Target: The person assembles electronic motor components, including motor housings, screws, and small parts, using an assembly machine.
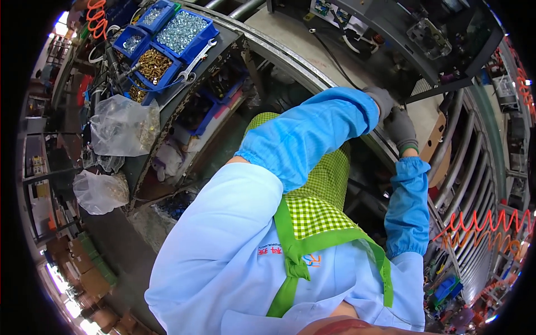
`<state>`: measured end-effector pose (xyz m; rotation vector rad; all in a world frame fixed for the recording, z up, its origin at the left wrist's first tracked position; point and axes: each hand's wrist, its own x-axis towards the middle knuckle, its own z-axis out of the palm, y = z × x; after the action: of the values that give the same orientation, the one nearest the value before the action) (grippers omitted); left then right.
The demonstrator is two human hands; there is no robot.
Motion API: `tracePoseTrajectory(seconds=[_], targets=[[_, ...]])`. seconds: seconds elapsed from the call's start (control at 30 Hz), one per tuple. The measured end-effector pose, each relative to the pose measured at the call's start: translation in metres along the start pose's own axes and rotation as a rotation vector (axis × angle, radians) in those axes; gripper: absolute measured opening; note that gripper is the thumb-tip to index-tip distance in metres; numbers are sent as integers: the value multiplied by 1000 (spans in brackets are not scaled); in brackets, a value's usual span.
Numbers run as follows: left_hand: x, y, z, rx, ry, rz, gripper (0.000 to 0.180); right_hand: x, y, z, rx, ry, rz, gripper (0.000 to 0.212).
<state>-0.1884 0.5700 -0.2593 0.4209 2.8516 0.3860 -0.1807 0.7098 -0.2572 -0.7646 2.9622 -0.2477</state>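
Observation:
Both my hands wear grey gloves and meet at the lower edge of a dark open metal housing (444,88). My left hand (380,102) shows mostly its back, and its fingers are hidden against the housing. Close beside it, my right hand (401,128) has its fingers curled together at the housing's corner. Whatever lies between those fingers is too small to make out. A black cable (334,57) runs from the housing's far side down toward my left hand. Inside the housing, a clear-and-metal part (429,39) and some wiring (363,42) show.
Blue bins (207,34) of washers and brass-coloured screws stand on the bench at left, with wrenches (195,64) beside them. Clear plastic bags (125,125) hang at its edge. Metal rollers (455,151) and a brown cardboard piece (432,137) lie at right, near red coiled hoses (483,222).

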Motion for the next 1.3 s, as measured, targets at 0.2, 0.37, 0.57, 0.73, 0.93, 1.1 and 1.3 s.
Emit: tracePoseTrajectory(seconds=[0.2,0.37,0.57,0.73,0.93,1.1,1.3], targets=[[-18,-8,-4,-121,95,-16,26,-11,-12,0,71,109,52,21],[-31,-39,7,-467,285,10,26,-12,4,-11,326,129,-77,19],[-38,-17,9,-459,251,174,20,-7,-2,-9,-101,22,-107,14],[-29,-4,21,-240,373,92,23,-1,-1,-9,-126,0,-227,17],[-14,5,33,-186,365,41,21,3,20,-14,3,-111,-208,23],[-15,3,28,-241,324,27,22,-3,10,-13,128,0,-200,22],[-22,9,17,-132,227,25,21,-2,14,-11,122,2,-189,21]])
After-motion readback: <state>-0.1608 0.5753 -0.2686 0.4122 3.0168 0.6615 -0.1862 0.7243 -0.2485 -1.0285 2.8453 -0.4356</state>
